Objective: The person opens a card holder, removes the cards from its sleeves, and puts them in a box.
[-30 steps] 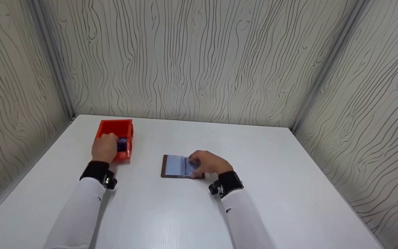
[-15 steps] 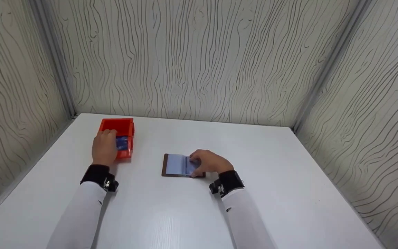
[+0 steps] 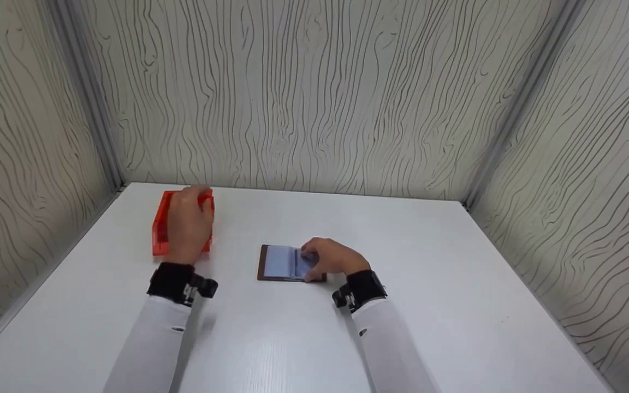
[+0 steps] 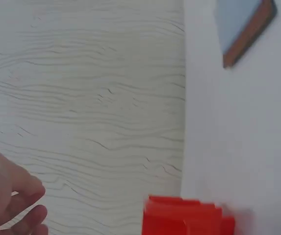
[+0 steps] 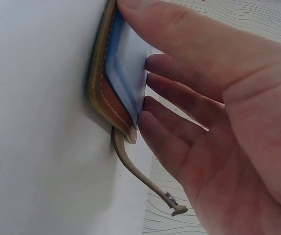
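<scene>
My left hand (image 3: 188, 226) is above the red plastic bin (image 3: 159, 244), covering much of its inside. In the left wrist view, its loosely bent fingers (image 4: 28, 185) show nothing between them, and the bin (image 4: 179, 218) is below and to one side. A brown card holder (image 3: 278, 262) lies spread open on the table, with clear sleeves inside. My right hand (image 3: 339, 259) holds its right half, thumb at the near edge and fingertips at the far edge. The right wrist view shows the stitched brown cover (image 5: 112, 100) and a thin strap (image 5: 140, 169) hanging out.
The white table (image 3: 271, 338) carries the bin at back left and the card holder near the middle. Wood-grain panels (image 3: 303, 98) stand behind and at both sides, joined by grey corner posts (image 3: 88, 103).
My left hand has risen from inside the bin and shifted right. The dark blue packet seen in the bin earlier is out of sight now. My right hand stays on the card holder.
</scene>
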Demonstrator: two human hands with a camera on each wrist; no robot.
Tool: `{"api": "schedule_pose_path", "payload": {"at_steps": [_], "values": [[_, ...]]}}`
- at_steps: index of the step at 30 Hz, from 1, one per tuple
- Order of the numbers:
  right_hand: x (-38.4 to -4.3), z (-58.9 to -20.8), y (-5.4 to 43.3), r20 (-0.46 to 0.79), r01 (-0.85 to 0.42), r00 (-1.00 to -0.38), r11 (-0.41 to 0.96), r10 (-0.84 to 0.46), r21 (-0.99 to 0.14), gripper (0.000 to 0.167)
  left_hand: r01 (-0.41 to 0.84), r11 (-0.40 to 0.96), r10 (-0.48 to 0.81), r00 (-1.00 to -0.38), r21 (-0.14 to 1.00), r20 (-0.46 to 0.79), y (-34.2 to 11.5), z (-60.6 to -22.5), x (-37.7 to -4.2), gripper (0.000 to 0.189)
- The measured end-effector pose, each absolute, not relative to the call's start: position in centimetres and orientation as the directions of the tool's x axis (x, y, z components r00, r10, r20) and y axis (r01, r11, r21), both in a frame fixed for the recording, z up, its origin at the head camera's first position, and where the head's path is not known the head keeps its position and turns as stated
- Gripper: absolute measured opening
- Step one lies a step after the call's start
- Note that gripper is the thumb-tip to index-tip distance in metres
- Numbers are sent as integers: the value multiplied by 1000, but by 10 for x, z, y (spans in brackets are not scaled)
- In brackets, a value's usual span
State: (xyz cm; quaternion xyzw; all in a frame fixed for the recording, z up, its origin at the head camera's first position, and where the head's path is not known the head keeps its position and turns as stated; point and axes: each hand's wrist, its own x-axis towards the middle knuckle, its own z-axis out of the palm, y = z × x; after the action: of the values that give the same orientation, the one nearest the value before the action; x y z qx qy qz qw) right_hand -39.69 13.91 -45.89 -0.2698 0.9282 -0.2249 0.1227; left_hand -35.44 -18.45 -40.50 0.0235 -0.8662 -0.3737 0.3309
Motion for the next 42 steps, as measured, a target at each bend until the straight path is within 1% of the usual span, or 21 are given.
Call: {"api": "schedule_pose_path", "payload": {"at_steps": [6, 9, 12, 16, 19, 22, 25, 33, 39, 42], "values": [[-396, -456, 136, -116, -451, -816, 750, -566, -484, 65, 302, 679, -120, -853, 669, 507, -143, -403, -352, 31], [-397, -456, 137, -121, -451, -818, 756, -563, -474, 67, 324, 687, -24, -885, 651, 466, -124, -413, -353, 33], [-398, -456, 138, -123, -456, -817, 762, -563, -459, 66, 346, 709, 106, -914, 614, 392, -103, -428, -355, 34], [-399, -456, 137, -113, -472, -809, 752, -577, -460, 64, 394, 729, 276, -917, 559, 287, -83, -451, -359, 33], [-399, -456, 137, -115, -473, -806, 748, -581, -465, 63, 420, 735, 350, -907, 532, 233, -75, -466, -361, 29], [-398, -457, 137, -119, -467, -809, 753, -575, -463, 64, 445, 746, 389, -895, 495, 218, -72, -476, -362, 28], [-398, -457, 138, -118, -464, -813, 757, -570, -460, 64, 450, 763, 399, -893, 464, 210, -72, -482, -363, 29], [-398, -455, 138, -99, -482, -810, 752, -578, -450, 61, 371, 810, 351, -927, 455, 132, -75, -481, -361, 30], [-399, -457, 140, -103, -492, -801, 746, -590, -449, 63, 407, 795, 374, -913, 449, 165, -76, -480, -357, 18], [-399, -455, 140, -116, -477, -806, 753, -581, -453, 63, 407, 790, 374, -912, 458, 167, -77, -480, -355, 17]]}}
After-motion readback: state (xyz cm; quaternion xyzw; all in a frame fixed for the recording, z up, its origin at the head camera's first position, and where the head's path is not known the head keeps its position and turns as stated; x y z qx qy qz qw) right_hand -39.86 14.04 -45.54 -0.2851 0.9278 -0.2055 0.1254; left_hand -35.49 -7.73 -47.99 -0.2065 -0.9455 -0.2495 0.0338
